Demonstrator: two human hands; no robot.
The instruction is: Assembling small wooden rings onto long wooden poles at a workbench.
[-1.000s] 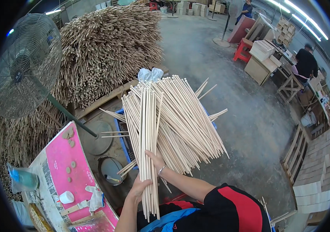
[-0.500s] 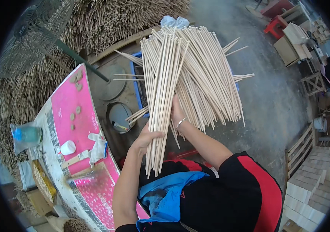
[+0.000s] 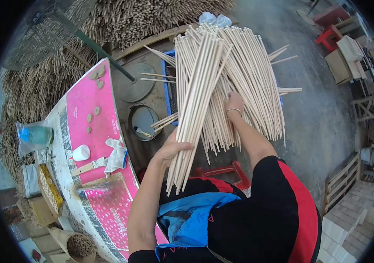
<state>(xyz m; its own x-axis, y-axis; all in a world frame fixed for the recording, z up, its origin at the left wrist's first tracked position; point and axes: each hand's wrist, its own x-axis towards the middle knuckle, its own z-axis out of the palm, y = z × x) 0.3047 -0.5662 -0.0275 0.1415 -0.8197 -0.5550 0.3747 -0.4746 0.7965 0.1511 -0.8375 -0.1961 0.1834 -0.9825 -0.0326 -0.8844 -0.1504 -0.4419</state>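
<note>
My left hand [image 3: 174,148] is closed round a bundle of long, pale wooden sticks [image 3: 198,92], thumb across the front. The bundle slants up and away, its knobbed ends at the far end. Beyond and to the right, a large pile of similar sticks [image 3: 250,74] lies across a blue crate [image 3: 168,87]. My right hand [image 3: 234,103] is on that pile, to the right of the held bundle. Its fingers curl in on sticks there, with the fingertips partly hidden.
At left a pink-topped table [image 3: 88,96] carries a white glove [image 3: 117,154], a flat brush [image 3: 89,167], a white jar [image 3: 81,152] and small discs. A bucket [image 3: 143,120] stands beside the crate. A red stool [image 3: 239,175] is near me; a fan [image 3: 42,30] stands far left.
My right hand has left the held bundle and moved right onto the pile. My left hand still grips the bundle, which leans more to the right. The whole view has shifted slightly.
</note>
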